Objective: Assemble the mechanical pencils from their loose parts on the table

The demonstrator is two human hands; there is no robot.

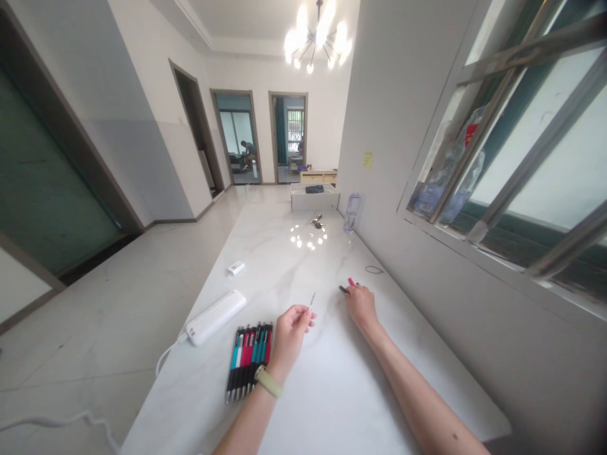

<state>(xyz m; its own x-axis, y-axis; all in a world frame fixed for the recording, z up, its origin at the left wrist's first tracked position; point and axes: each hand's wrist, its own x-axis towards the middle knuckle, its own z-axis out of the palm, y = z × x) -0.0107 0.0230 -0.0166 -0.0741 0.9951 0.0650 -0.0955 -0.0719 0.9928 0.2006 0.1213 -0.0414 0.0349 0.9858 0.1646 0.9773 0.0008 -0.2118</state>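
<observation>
My left hand (pixel 291 332) is raised a little over the white marble table (pixel 332 392), its fingers pinched on a thin pen refill (pixel 312 299) that points up and away. My right hand (pixel 360 303) lies on the table further right, fingers closed round a pen barrel with a red end (pixel 351 282) and a dark tip (pixel 342 289). A row of several pens (pixel 249 360), teal, red and black, lies side by side just left of my left wrist, which wears a pale green band.
A white power bank (pixel 215 316) with a cable lies left of the pens, a small white adapter (pixel 236 268) beyond it. Further back stand a white box (pixel 314 197), keys (pixel 317 222) and a clear bottle (pixel 351 212). A hair tie (pixel 373 270) lies near the wall. The table's left edge drops to the floor.
</observation>
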